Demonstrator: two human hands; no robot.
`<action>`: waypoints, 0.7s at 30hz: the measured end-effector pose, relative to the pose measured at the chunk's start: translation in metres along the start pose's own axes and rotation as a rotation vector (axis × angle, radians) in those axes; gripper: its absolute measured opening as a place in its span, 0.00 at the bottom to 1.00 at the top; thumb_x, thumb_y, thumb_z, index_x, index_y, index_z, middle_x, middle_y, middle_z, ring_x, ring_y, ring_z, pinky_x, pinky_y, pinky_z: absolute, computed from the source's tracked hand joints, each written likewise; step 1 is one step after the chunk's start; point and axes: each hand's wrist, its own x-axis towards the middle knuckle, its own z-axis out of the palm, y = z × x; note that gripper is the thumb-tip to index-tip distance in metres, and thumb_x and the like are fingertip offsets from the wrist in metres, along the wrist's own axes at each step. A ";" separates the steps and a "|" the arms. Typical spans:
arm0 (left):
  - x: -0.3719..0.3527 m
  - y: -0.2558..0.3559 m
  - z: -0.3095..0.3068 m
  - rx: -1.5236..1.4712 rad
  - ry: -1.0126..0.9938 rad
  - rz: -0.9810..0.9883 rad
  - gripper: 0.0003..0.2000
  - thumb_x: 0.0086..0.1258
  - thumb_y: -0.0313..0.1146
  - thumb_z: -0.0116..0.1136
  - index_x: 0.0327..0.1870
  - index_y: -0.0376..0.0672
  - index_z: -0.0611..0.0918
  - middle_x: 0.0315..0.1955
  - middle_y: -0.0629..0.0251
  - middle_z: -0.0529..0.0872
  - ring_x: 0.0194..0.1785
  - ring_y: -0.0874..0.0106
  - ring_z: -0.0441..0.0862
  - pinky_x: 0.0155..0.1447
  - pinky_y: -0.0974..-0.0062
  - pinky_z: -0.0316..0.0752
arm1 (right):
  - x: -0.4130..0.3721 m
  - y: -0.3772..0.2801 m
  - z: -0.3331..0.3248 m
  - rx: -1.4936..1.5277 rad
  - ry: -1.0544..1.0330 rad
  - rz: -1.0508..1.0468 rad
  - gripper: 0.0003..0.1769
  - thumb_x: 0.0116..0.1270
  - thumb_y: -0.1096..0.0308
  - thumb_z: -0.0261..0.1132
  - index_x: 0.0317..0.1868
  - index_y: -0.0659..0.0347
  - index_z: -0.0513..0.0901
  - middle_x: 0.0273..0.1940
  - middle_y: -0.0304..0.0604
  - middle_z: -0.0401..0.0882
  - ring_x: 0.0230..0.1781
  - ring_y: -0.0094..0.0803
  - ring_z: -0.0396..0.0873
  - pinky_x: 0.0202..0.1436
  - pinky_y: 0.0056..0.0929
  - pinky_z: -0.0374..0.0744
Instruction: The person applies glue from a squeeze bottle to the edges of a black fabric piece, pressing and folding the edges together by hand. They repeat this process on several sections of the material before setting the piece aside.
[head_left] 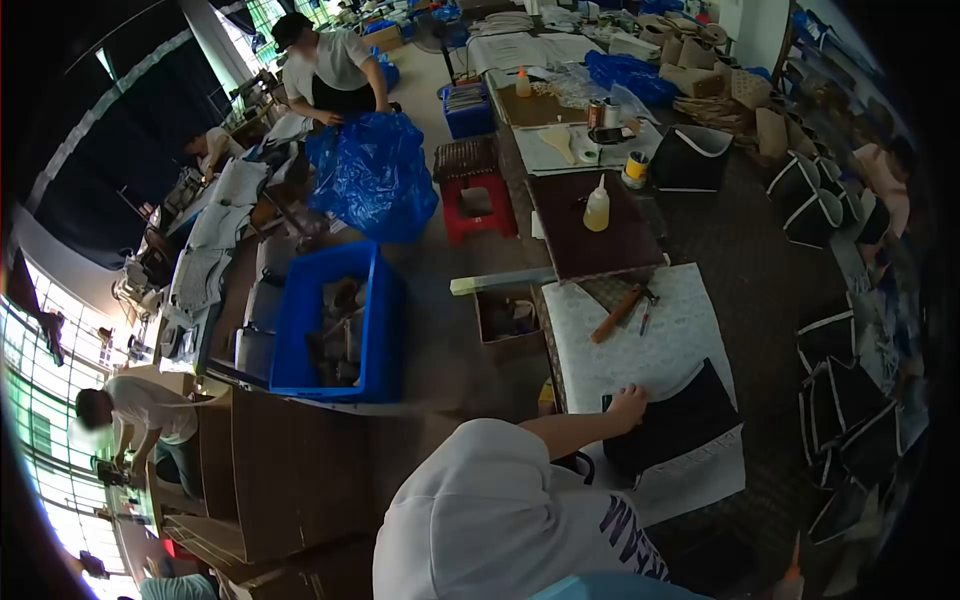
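Note:
My left hand (628,408) reaches in from the white sleeve and rests on the near left edge of a black panel (690,425). Its fingers look bent and pressed together on that edge, partly hidden by the distance. Under the panel lies a pale patterned sheet (600,365) with lettering along one side. Beyond the hand, a hammer (618,314) with a wooden handle and a slim pen-like tool (645,322) lie on the sheet. My right hand is not visible. At the bottom edge, the orange tip of a bottle (793,572) shows; whatever supports it is out of frame.
A squeeze bottle (597,210) of yellow liquid stands on a dark board (570,245). Black pieces with pale edging (850,405) are heaped at right. A blue crate (385,340) is at left. A person (335,75) handles a blue bag (372,175); another (150,420) works by the window.

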 end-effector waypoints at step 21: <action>0.010 0.085 -0.090 -1.213 -0.902 0.112 0.32 0.66 0.49 0.61 0.64 0.36 0.69 0.62 0.55 0.73 0.61 0.61 0.73 0.64 0.62 0.69 | -0.002 -0.004 -0.025 0.149 -0.010 0.147 0.36 0.60 0.60 0.71 0.62 0.67 0.63 0.56 0.54 0.72 0.53 0.42 0.77 0.54 0.42 0.81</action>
